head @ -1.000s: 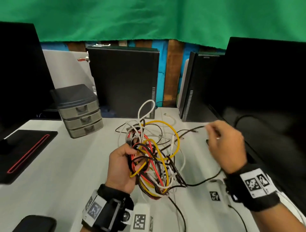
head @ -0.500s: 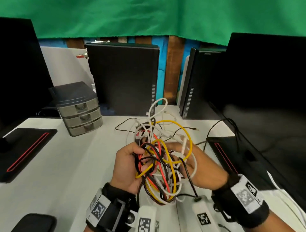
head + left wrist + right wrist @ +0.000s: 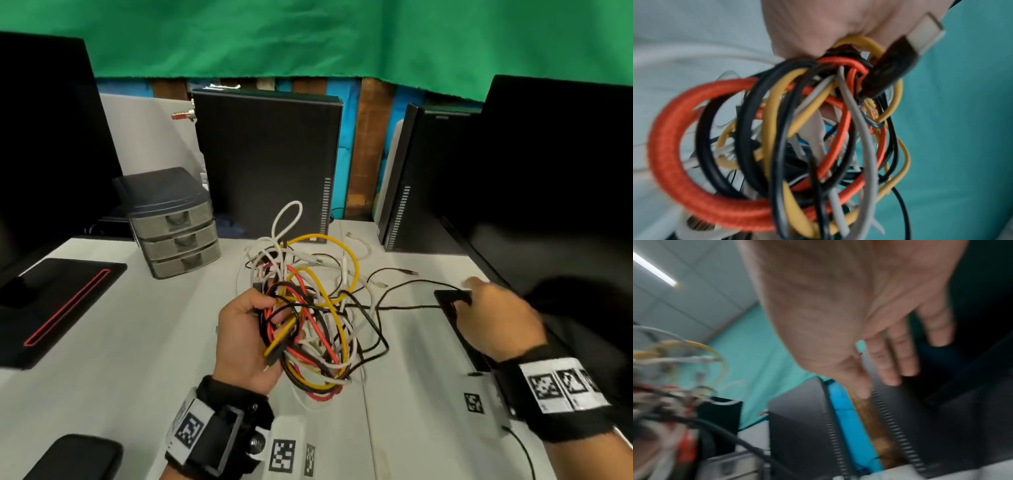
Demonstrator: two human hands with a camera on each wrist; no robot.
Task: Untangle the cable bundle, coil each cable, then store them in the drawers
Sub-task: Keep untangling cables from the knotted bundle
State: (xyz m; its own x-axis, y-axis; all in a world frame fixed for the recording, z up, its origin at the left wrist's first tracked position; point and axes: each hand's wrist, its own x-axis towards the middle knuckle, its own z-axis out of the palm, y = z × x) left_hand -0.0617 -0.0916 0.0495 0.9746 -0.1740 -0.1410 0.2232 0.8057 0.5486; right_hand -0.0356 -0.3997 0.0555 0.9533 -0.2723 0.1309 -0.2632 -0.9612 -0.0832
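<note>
A tangle of red, yellow, white and black cables (image 3: 318,308) hangs above the white table (image 3: 137,359). My left hand (image 3: 253,329) grips it at its left side, fingers curled through the loops. The left wrist view shows the cable bundle (image 3: 797,129) dangling under the left hand (image 3: 838,24), with a USB plug (image 3: 925,32) sticking out. My right hand (image 3: 493,315) is out to the right. Two strands of a thin black cable (image 3: 416,307) run taut from the tangle into its fingers. Blur hides that grip in the right wrist view. A grey three-drawer unit (image 3: 174,233) stands shut at back left.
Two black computer towers (image 3: 267,164) (image 3: 411,178) stand at the back. Dark monitors flank the table, with black bases at left (image 3: 58,308) and under my right hand (image 3: 445,294). A loose white cable (image 3: 363,243) lies behind the tangle. A dark object (image 3: 75,459) sits at the near-left corner.
My right hand has left the tangle and swung out to the right, drawing the black cable out with it. The left hand keeps its grip on the bundle.
</note>
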